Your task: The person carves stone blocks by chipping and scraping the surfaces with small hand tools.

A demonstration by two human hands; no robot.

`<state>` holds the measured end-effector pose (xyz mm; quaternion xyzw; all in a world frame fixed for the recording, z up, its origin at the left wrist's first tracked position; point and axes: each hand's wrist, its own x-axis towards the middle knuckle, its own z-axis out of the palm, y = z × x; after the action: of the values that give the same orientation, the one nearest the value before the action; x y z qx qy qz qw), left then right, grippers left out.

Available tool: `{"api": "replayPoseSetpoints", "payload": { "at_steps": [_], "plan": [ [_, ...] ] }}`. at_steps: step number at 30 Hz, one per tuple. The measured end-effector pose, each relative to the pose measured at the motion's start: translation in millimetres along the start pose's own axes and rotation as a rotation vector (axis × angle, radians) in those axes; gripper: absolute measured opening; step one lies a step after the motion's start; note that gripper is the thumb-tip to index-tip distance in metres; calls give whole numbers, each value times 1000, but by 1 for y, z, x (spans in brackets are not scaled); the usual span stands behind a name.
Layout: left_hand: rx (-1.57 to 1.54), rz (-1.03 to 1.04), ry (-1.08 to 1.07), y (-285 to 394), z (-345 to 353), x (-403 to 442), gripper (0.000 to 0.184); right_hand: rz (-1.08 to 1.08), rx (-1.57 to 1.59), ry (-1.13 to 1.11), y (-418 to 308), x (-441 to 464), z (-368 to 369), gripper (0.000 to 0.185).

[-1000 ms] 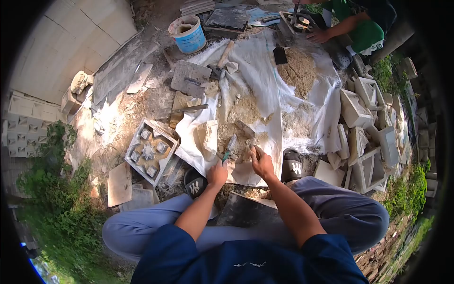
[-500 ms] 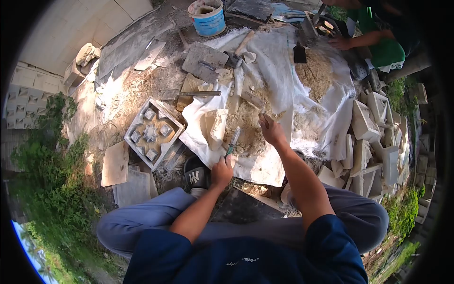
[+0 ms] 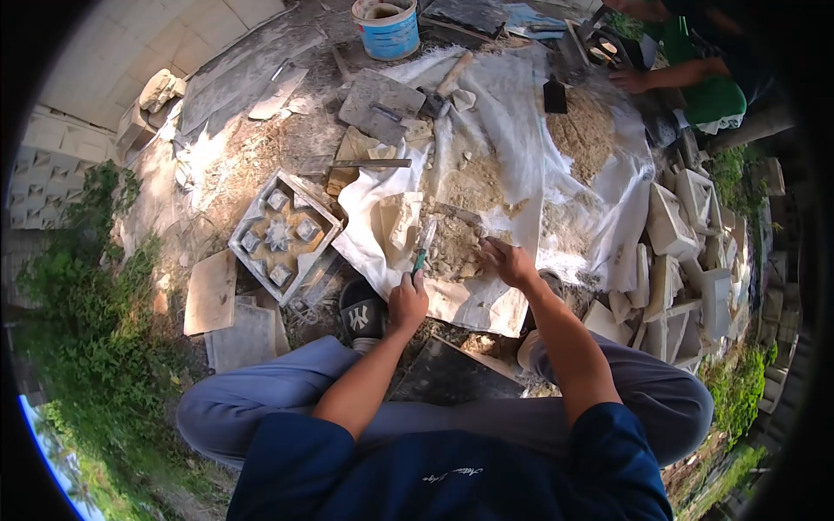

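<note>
Near the sheet's edge, mix seems half-worked; by left fingers a green-handled tool is grasped, by right fingers a scraper.

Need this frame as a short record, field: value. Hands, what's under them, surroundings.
left hand: holds green-handled tool, blade pointing away from the person
right hand: grips flat-bladed tool
under tools: crumbly grey material on white sheet
left side: square piece with star relief
right side: jumbled pale blocks
far side: blue-and-white bucket; another person's hand, far right
</note>
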<state>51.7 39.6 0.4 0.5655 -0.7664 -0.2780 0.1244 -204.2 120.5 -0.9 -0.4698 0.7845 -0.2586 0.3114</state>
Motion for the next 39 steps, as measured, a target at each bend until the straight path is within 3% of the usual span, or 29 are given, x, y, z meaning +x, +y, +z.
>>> {"api": "replayPoseSetpoints", "payload": {
  "at_steps": [9, 11, 19, 20, 23, 29, 31, 39],
  "plan": [
    [2, 117, 29, 13, 13, 21, 33, -46, 128, -4, 8, 1, 9, 45],
    [36, -46, -171, -1, 30, 24, 36, -15, 134, 19, 3, -4, 13, 45],
    [-51, 1, -21, 27, 10, 30, 35, 115, 167, -18, -13, -9, 9, 48],
    [47, -89, -128, 27, 7, 29, 35, 109, 163, -13, -11, -8, 9, 48],
    [23, -75, -140, 2, 24, 30, 35, 32, 200, 89, 0, -2, 18, 48],
    [-8, 10, -44, 31, 2, 28, 34, 141, 196, -1, -10, -9, 17, 48],
    [105, -61, -176, 28, 7, 32, 34, 86, 210, 45, -7, -10, 17, 48],
    [-21, 56, -61, 34, 10, 28, 33, 79, 233, 68, 0, -11, 28, 49]
  ]
}}
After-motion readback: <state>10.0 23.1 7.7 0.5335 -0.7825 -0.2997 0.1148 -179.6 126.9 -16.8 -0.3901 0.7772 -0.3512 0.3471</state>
